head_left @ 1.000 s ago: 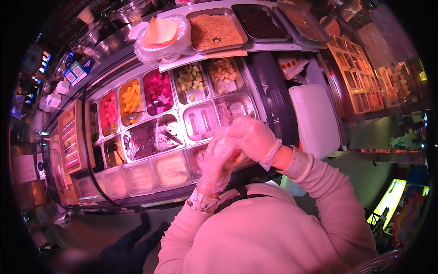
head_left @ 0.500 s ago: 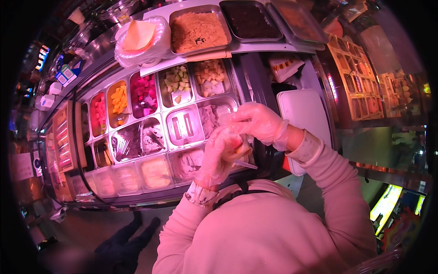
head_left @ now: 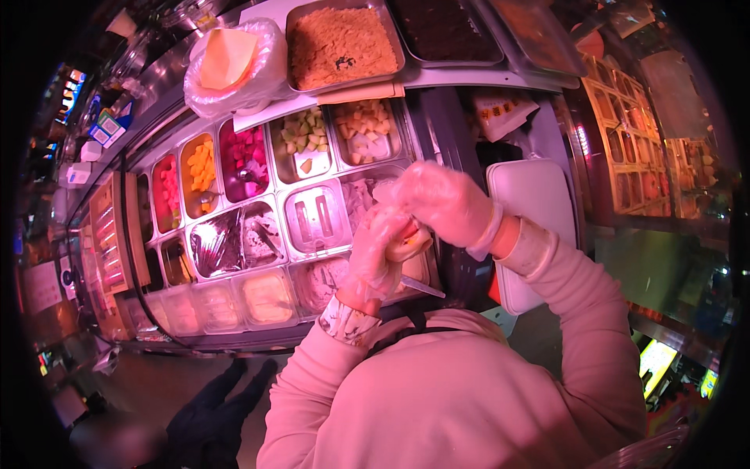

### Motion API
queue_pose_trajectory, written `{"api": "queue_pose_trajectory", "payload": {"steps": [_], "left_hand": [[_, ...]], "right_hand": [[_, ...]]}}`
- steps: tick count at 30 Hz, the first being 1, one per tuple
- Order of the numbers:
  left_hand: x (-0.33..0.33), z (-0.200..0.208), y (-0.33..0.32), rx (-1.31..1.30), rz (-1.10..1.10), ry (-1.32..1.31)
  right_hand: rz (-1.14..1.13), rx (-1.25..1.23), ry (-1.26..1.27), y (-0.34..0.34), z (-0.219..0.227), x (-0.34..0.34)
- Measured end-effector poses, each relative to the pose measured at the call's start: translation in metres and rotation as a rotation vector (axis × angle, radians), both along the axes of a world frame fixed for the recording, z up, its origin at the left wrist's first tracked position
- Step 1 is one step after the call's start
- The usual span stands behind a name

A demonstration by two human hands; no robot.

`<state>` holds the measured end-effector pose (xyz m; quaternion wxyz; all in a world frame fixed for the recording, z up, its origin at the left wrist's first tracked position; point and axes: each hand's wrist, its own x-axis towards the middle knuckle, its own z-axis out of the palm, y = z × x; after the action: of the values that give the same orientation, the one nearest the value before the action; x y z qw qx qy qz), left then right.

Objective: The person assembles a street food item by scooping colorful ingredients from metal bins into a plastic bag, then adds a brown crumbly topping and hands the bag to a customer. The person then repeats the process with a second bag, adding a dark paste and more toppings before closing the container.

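Reader: What is the setting?

Describer: A dim food stall in pink light. In the head view, a serving surface [head_left: 234, 341] set with metal pans lies beyond the fingers and to their left.

Reader: Where are the hands?

Describer: Together in the middle, both in clear gloves. The left hand [head_left: 373, 252] has its fingers curled round a small, pale food piece [head_left: 415, 245] with a red patch showing. The right hand [head_left: 451, 205] bends over its top, fingertips bunched; I cannot tell whether they pinch it or only touch it.

Reader: What lies around the fingers?

Describer: Just below them, a clear handle [head_left: 423, 287] sticks out. To their left is a slotted pan [head_left: 312, 221]; farther left, yellow cubes [head_left: 201, 166] and magenta cubes [head_left: 245, 154]. Beyond the fingertips are pale orange cubes [head_left: 364, 125], then a tray of crumbs [head_left: 344, 45]. To their right stands a white lid [head_left: 531, 187].

Reader: How is such handling done well?

Describer: My judgement: the piece looks soft, so the left fingers should cradle without squeezing, while the right work lightly at the top, keeping the red part inside. Holding it over the pans would catch drips.
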<state>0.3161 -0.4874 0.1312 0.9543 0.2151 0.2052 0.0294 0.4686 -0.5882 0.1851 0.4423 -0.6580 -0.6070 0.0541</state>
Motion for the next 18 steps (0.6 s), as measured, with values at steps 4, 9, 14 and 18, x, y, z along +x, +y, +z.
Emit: {"api": "queue_pose_trajectory", "payload": {"steps": [4,9,14,18], "left_hand": [[0.004,-0.009,0.007,0.047,-0.112,-0.035],[0.008,0.014,0.007,-0.017,-0.130,0.033],[0.008,0.012,0.008,-0.061,-0.142,0.036],[0.010,0.019,0.009,-0.027,-0.154,0.092]], "right_hand": [[-0.034,-0.182,0.884,0.000,-0.004,0.016],[0.091,-0.271,1.490,-0.004,-0.014,0.039],[0.115,-0.316,1.511,0.000,-0.009,0.046],[0.138,-0.370,1.419,0.002,0.005,0.044]]}}
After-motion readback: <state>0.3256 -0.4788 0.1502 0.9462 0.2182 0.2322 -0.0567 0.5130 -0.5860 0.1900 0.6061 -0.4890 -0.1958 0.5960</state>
